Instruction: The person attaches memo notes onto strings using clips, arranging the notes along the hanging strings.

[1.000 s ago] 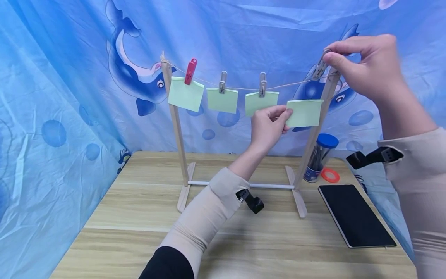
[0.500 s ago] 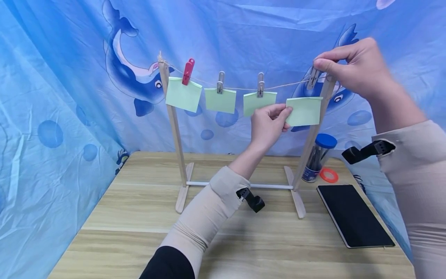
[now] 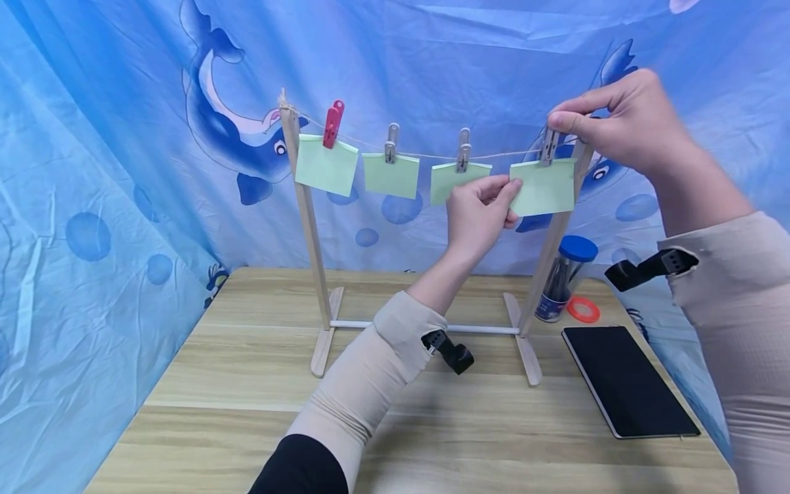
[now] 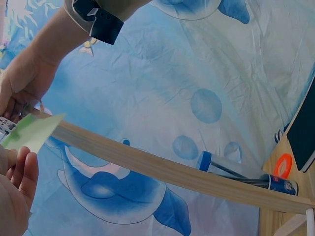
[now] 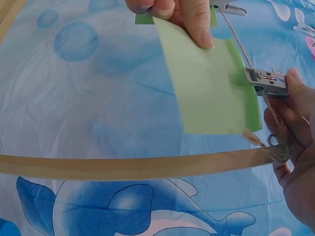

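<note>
My left hand (image 3: 478, 213) pinches the left edge of a green paper sheet (image 3: 546, 189) near the right post. My right hand (image 3: 629, 123) holds the upper end of a grey clothespin (image 3: 548, 146) between thumb and fingers. In the right wrist view the jaws of this clothespin (image 5: 267, 82) sit at the folded top edge of the green sheet (image 5: 211, 88), with the string (image 5: 236, 39) running by it. Along the string to the left hang three more green sheets, one under a red clothespin (image 3: 333, 125) and two under grey clothespins (image 3: 391, 144).
A wooden stand (image 3: 311, 247) carries the string between two posts on the table (image 3: 234, 398). Behind the right post are a blue-lidded jar (image 3: 561, 281) and an orange ring (image 3: 583, 310). A black notebook (image 3: 629, 381) lies at the table's right. A blue dolphin curtain (image 3: 123, 171) hangs behind.
My right hand has moved left and down with the grey clothespin, bringing it onto the top edge of the green sheet. My left hand has raised the sheet slightly toward the string.
</note>
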The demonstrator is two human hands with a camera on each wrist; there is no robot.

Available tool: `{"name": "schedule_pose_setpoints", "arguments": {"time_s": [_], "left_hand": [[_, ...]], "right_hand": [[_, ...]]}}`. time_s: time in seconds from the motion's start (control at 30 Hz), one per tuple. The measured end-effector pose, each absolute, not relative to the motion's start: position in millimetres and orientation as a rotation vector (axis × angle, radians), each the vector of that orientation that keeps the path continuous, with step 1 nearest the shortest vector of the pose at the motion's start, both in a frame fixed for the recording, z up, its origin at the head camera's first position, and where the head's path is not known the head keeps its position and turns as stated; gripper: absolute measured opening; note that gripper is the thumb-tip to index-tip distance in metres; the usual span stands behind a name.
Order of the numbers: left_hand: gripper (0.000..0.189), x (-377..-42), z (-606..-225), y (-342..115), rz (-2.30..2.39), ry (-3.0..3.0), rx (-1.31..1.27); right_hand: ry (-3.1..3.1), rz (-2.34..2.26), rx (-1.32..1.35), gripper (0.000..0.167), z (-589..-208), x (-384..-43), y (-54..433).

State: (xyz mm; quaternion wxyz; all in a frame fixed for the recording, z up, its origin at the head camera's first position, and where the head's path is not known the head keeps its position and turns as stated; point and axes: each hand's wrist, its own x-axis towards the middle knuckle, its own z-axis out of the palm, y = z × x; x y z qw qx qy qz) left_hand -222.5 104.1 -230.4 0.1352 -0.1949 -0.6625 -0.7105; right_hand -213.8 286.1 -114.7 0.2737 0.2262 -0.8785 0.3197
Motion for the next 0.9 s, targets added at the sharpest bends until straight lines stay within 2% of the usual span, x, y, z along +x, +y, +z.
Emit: {"name": "schedule_pose_setpoints", "arguments": {"time_s": [0.37, 0.9], "left_hand": [[0.024, -222, -229, 104, -2.074, -1.909, -0.563], [0.027, -222, -246, 104, -2.053, -2.047, -0.612]], "right_hand": [[-2.422, 0.773, 0.69, 0.029, -118, -213, 290], [-2.404, 0.75, 0.694, 0.041, -128, -215, 290]]}}
